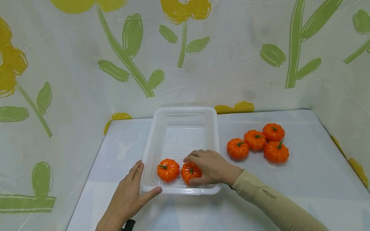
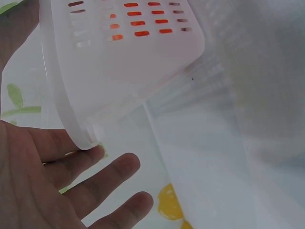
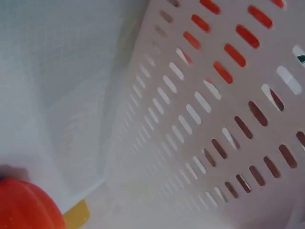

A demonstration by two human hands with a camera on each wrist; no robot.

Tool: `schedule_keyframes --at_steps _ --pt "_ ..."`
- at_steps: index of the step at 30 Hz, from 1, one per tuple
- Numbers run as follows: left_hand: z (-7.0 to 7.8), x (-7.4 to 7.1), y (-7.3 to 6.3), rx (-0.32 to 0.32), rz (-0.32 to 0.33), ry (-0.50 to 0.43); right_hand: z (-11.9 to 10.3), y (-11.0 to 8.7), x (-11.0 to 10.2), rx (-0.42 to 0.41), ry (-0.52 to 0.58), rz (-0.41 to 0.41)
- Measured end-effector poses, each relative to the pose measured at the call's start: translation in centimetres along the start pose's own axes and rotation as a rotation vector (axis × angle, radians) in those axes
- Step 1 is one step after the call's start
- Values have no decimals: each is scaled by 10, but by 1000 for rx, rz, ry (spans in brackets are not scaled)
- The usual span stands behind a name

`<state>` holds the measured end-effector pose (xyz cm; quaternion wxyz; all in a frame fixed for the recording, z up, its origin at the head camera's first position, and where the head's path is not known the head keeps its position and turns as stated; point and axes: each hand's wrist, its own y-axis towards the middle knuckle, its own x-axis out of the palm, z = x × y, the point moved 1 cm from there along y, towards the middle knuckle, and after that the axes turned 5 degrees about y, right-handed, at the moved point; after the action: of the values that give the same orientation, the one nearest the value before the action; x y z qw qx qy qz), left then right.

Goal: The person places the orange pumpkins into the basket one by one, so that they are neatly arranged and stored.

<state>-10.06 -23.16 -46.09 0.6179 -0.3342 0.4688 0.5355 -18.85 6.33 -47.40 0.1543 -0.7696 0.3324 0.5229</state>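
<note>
A white perforated plastic basket (image 1: 215,127) stands on the table, with two small orange pumpkins inside its near end. My right hand (image 1: 211,167) reaches over the basket's right side and grips the right-hand pumpkin (image 1: 189,171), fingers and thumb curled around it. Beside it lies the other pumpkin (image 1: 168,170), its green stem visible. My left hand (image 1: 127,197) is at the basket's near left corner, fingers spread. In the left wrist view, its fingers touch the rim (image 2: 59,105) from outside. The right wrist view shows the basket's slotted wall (image 3: 195,114); the gripped pumpkin is partly hidden behind it.
Several more pumpkins are grouped on the table right of the basket, the nearest pumpkin (image 1: 237,149) close to its right wall. The white table (image 1: 260,205) ends at a flower-printed cloth (image 1: 233,58) behind and on both sides.
</note>
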Motion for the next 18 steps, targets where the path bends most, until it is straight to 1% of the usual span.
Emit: schedule_keyframes --at_steps 2,6,9,13,18 --pt "0 0 0 -3 -3 2 1 -2 0 -38 6 68" --pt "0 1 0 -12 -8 3 4 -7 -2 -121 14 240" --pt "0 1 0 -17 -16 3 8 -12 -4 -135 35 343" --pt "0 1 0 -17 -17 -4 18 -20 -12 -70 78 430" --pt "1 0 0 -17 -21 -8 35 -34 -24 46 99 474"
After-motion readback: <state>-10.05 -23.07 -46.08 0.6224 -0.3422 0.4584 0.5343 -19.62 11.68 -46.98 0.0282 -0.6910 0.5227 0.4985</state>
